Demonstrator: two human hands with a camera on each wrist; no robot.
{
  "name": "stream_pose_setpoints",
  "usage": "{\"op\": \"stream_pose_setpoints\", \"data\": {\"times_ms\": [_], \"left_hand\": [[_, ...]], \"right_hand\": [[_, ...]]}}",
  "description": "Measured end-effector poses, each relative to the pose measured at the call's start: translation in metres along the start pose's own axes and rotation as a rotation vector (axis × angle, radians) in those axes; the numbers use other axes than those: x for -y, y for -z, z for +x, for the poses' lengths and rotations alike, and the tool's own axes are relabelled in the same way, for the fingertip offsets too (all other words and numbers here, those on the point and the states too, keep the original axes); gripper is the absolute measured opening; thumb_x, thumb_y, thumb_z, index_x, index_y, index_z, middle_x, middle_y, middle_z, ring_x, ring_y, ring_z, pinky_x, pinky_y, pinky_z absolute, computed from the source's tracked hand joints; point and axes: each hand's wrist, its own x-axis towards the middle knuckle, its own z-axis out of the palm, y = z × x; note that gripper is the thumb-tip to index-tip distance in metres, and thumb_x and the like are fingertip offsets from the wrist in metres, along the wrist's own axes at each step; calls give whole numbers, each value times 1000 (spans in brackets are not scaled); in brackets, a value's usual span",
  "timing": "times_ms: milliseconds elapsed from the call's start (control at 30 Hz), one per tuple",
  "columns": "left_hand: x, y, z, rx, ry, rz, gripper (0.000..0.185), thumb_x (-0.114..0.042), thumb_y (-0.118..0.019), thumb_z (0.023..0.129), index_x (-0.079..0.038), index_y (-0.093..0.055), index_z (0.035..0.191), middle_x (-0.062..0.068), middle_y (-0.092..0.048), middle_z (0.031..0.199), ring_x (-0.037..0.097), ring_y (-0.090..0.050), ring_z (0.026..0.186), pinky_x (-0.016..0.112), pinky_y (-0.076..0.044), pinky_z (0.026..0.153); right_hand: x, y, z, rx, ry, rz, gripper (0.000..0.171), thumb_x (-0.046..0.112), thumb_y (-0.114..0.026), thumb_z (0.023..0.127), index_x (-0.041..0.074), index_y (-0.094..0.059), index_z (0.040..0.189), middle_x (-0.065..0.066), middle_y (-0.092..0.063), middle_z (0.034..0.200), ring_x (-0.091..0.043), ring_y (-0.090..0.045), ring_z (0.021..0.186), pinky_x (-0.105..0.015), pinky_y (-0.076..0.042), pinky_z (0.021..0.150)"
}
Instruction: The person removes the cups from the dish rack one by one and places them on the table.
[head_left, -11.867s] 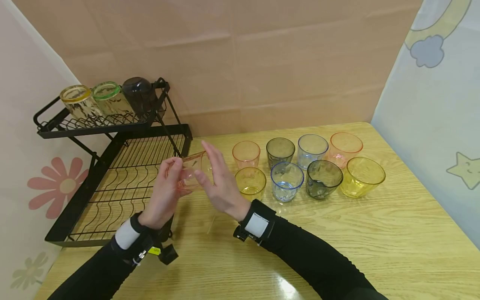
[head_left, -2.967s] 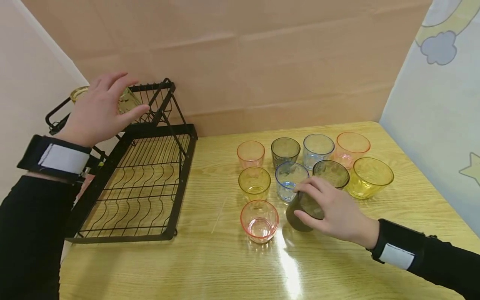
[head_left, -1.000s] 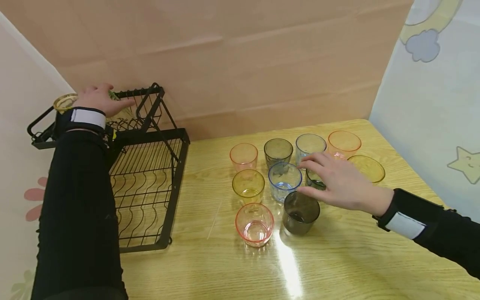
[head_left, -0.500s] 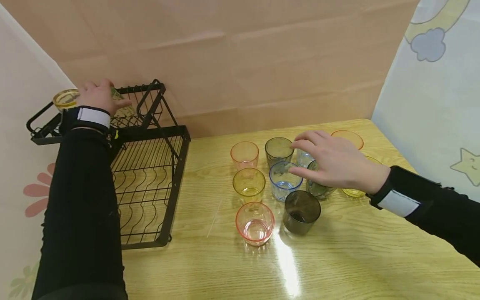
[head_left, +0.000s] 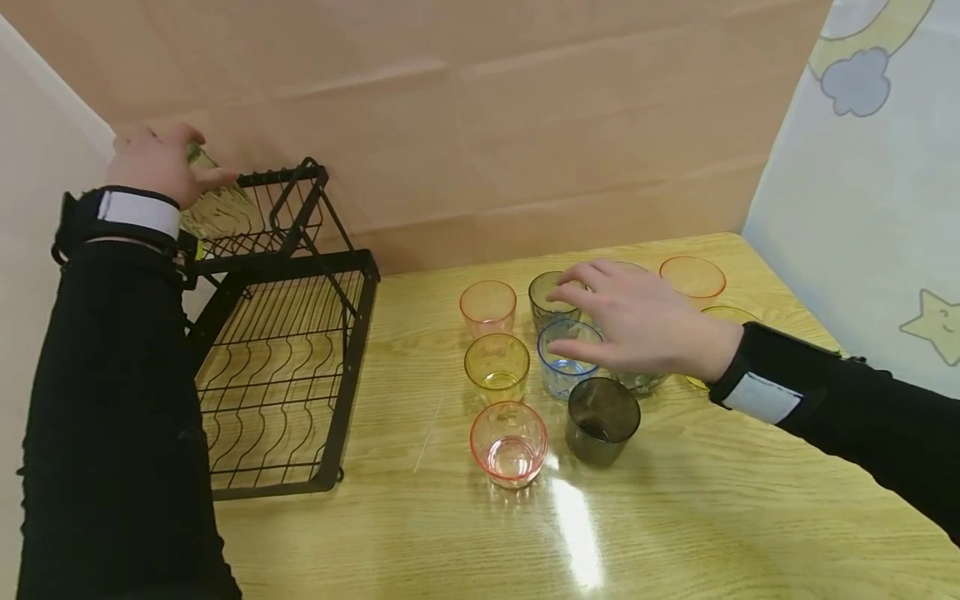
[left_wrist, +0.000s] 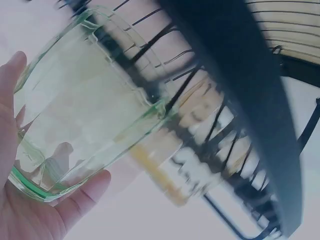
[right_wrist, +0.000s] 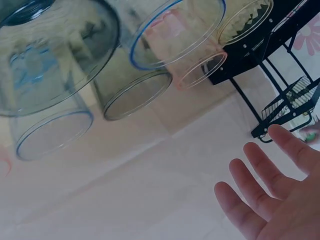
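Observation:
My left hand [head_left: 153, 167] grips a clear glass with a green rim [left_wrist: 75, 110] over the upper tier of the black dish rack [head_left: 352, 367]. Thumb and fingers curl round the glass near its green base. An amber-tinted glass [left_wrist: 160, 172] lies on that tier, hidden in the head view by my left hand and wrist. Spread and holding nothing, my right hand [head_left: 633, 317] hovers over the back glasses. Below it are a blue-rimmed glass [head_left: 558, 385] and a grey-green one [head_left: 546, 307]. A dark grey tumbler [head_left: 600, 437] stands in front.
Left of the dark tumbler stands a pink-rimmed glass [head_left: 510, 442]. Behind it come a yellow glass [head_left: 497, 371] and an orange-pink one [head_left: 487, 308]. Another pink-rimmed glass [head_left: 692, 279] stands at the back right, beside a yellow rim [head_left: 731, 314] partly covered by my wrist.
Earlier the dark tumbler left the rack; my right hand set it on the table and let go. The pink-rimmed glass was set down too. Now my left hand rises leftward with the green-rimmed glass.

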Motion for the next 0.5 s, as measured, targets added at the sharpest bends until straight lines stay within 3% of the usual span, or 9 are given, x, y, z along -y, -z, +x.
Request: {"op": "stream_pose_setpoints", "data": {"times_ms": [100, 233, 400, 500], "left_hand": [[0, 14, -2, -21, -19, -14, 87, -61, -45, 95, -1, -18, 153, 45, -11, 143, 64, -14, 129, 71, -27, 96], [5, 21, -6, -35, -31, -22, 91, -64, -45, 93, -5, -12, 155, 43, -6, 147, 67, -13, 128, 73, -26, 95], [17, 21, -13, -65, -9, -90, 91, -64, -43, 93, -7, -11, 156, 41, -1, 150, 64, -7, 132, 74, -22, 97], [20, 17, -24, -114, 0, -182, 84, -58, -45, 96, -6, -15, 155, 42, -9, 148, 61, -16, 131, 73, -27, 95]], "right_hand": [[4, -5, 8, -15, 30, 0, 57, 58, -60, 88, 12, -62, 123, -5, -56, 123, -24, -54, 106, -41, -50, 75], [14, -11, 22, -17, 61, 7, 60, 60, -58, 89, 12, -62, 125, -7, -56, 124, -24, -54, 106, -39, -52, 68], [27, -21, 41, -20, 99, 36, 62, 60, -55, 90, 10, -62, 125, -8, -56, 124, -25, -54, 106, -40, -52, 74], [33, -29, 49, -13, 110, 62, 61, 60, -54, 91, 10, -61, 125, -7, -56, 124, -25, -54, 109, -40, -50, 79]]}}
